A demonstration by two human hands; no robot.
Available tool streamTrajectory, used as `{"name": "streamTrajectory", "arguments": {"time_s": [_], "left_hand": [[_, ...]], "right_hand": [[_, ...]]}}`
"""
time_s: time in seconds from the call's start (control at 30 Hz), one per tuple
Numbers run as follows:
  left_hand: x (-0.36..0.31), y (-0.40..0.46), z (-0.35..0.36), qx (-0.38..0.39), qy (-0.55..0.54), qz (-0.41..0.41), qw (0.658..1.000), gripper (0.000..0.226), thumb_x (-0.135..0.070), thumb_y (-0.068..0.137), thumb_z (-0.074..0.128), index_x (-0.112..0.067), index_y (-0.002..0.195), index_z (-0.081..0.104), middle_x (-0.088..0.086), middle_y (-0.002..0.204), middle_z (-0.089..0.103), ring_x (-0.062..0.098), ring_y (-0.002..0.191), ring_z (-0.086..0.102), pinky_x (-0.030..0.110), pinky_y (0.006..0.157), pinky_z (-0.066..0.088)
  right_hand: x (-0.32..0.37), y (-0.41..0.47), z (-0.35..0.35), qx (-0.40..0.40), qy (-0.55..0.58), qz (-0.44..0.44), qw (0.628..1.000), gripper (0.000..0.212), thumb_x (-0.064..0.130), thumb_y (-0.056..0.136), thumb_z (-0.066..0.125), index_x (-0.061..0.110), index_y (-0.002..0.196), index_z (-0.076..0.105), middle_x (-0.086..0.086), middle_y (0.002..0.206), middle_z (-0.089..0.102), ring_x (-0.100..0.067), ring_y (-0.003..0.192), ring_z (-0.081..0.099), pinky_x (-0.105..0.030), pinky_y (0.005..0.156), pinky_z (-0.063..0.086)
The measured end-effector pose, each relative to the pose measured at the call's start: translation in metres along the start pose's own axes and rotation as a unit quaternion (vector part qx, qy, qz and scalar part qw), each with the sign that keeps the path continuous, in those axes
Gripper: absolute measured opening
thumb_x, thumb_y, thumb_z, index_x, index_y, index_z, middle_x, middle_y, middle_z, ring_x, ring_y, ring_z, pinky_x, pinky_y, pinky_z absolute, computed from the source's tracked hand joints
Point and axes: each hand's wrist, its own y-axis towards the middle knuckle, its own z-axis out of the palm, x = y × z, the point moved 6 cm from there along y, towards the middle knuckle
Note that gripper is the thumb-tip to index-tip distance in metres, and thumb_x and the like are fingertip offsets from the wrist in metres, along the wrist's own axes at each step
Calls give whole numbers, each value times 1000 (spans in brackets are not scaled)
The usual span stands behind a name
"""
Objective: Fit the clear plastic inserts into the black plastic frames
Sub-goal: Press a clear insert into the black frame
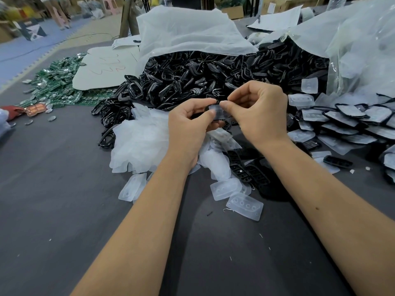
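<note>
My left hand (pixel 189 122) and my right hand (pixel 259 112) meet above the table, both pinching one small piece (pixel 218 112): a black frame with a clear insert lying on it. Fingers hide most of that piece. Beneath the hands lies a heap of loose clear inserts (pixel 141 142), and one clear insert (pixel 244 206) with round holes rests nearest to me. A large pile of black frames (pixel 203 75) spills from a white bag behind the hands. Frames with inserts in them (pixel 346 118) are stacked at the right.
A grey table (pixel 64 189) carries everything. Green circuit boards (pixel 57 82) lie scattered at the far left beside a white sheet (pixel 106 69). A clear plastic bag (pixel 363 50) stands at the right. A few loose black frames (pixel 248 171) lie between my forearms.
</note>
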Motion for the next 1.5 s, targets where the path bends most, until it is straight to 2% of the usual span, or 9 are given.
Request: {"name": "streamTrajectory", "arguments": {"time_s": [0.33, 0.5, 0.57, 0.7, 0.83, 0.93, 1.07, 1.27, 1.5], "left_hand": [[1, 0, 1, -3, -15, 0, 1000, 15, 8, 93, 69, -3, 100, 76, 18, 91, 76, 31, 83, 76, 35, 73, 61], [0, 0, 0, -9, 5, -4, 1000, 16, 8, 93, 66, -3, 101, 75, 15, 88, 76, 25, 68, 73, 28, 66, 59], [0, 0, -1, -13, 13, -2, 1000, 16, 7, 93, 67, -4, 101, 76, 11, 85, 76, 23, 65, 72, 26, 64, 58], [-3, 0, -2, -22, 21, 4, 1000, 16, 5, 93, 70, -8, 99, 76, 11, 86, 77, 23, 67, 74, 24, 64, 58], [-4, -1, -1, -26, 20, 4, 999, 16, 6, 93, 71, -8, 98, 76, 9, 86, 77, 21, 65, 74, 23, 63, 58], [-5, -1, -1, -24, 19, 6, 1000, 17, 8, 92, 70, -6, 98, 76, 7, 84, 75, 18, 65, 72, 20, 61, 56], [-5, -1, -2, -27, 24, 5, 999, 18, 7, 91, 71, -10, 96, 77, 7, 86, 75, 17, 72, 71, 19, 62, 55], [-5, -2, -1, -25, 18, -4, 1000, 17, 7, 92, 69, -8, 97, 76, 7, 86, 75, 19, 68, 73, 20, 61, 55], [-8, -5, 2, -21, 6, -11, 1000, 18, 12, 93, 66, -3, 98, 74, 11, 87, 73, 22, 69, 71, 21, 61, 56]], "right_hand": [[3, -2, 1, 7, -9, -23, 1000, 19, 23, 78, 91, 13, 79, 76, 8, 74, 73, -7, 66, 70, -26, 67, 60], [-2, -2, 3, 2, 5, -13, 1000, 18, 21, 79, 90, 12, 82, 75, 8, 76, 73, -7, 67, 69, -21, 67, 58], [-7, -1, 3, -2, 16, 8, 1000, 19, 23, 80, 89, 13, 86, 74, 8, 77, 72, -7, 70, 69, -20, 67, 56], [-24, 0, 7, 30, 97, 133, 986, 17, 30, 93, 79, 14, 92, 72, -3, 83, 75, -17, 69, 72, -33, 62, 60], [-28, -7, 22, 110, 216, 230, 943, 22, 30, 98, 73, 10, 90, 71, -2, 77, 73, -20, 66, 71, -27, 54, 54], [-25, -10, 27, 146, 249, 247, 925, 16, 18, 97, 73, 2, 98, 73, -13, 84, 76, -24, 68, 75, -26, 52, 54], [-25, -10, 25, 145, 244, 246, 927, 15, 6, 98, 69, -7, 106, 71, -25, 96, 76, -26, 71, 75, -23, 52, 53], [-23, -11, 25, 144, 242, 246, 927, 13, 1, 98, 67, -9, 106, 69, -18, 88, 73, -23, 68, 73, -23, 53, 53], [-24, -10, 25, 147, 263, 267, 915, 7, -1, 96, 68, 2, 102, 71, -13, 89, 71, -19, 68, 70, -21, 56, 53]]}}
